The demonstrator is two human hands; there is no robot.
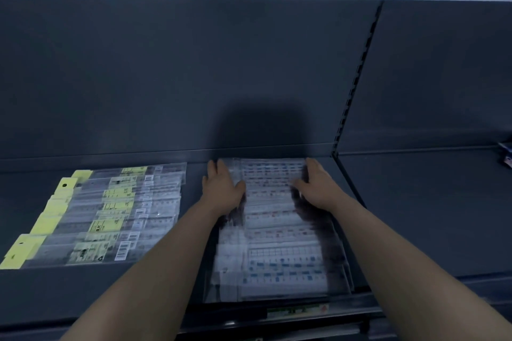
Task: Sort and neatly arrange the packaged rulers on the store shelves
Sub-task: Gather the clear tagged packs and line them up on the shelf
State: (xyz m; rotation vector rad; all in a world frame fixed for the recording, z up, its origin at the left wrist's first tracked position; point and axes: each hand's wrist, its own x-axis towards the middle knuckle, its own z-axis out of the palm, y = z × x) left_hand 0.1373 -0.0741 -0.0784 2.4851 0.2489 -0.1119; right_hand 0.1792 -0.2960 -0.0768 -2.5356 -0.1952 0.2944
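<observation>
Nearest the lens, left forearm (pixel 155 271) and right forearm (pixel 401 252), bare, entering from 7 and 5 o'clock and converging toward frame centre. Left hand (pixel 223 188) and right hand (pixel 318 184) apart, palms down, fingers extended, laid flat on the two ends of the far packs in a row of clear-packaged rulers (pixel 277 252); thumbs turned inward, nothing gripped, right-hand outline blurred. Row overlapping like shingles, packs lying crosswise, running from the front lip of the shelf (pixel 415 216) at 6 o'clock back to the rear panel (pixel 194 77) at 12 o'clock. At 9 o'clock of the hands, well apart, a second overlapping row of yellow-tagged rulers (pixel 110 216): yellow header cards at the left ends, barcodes toward the right. Green-and-white price label (pixel 299 310) on the shelf lip just below the clear row. Slotted upright (pixel 357 77) at 1 o'clock, dividing two shelf bays. Small dark package (pixel 507 155) at 3 o'clock, cut by the frame edge, not identifiable.
</observation>
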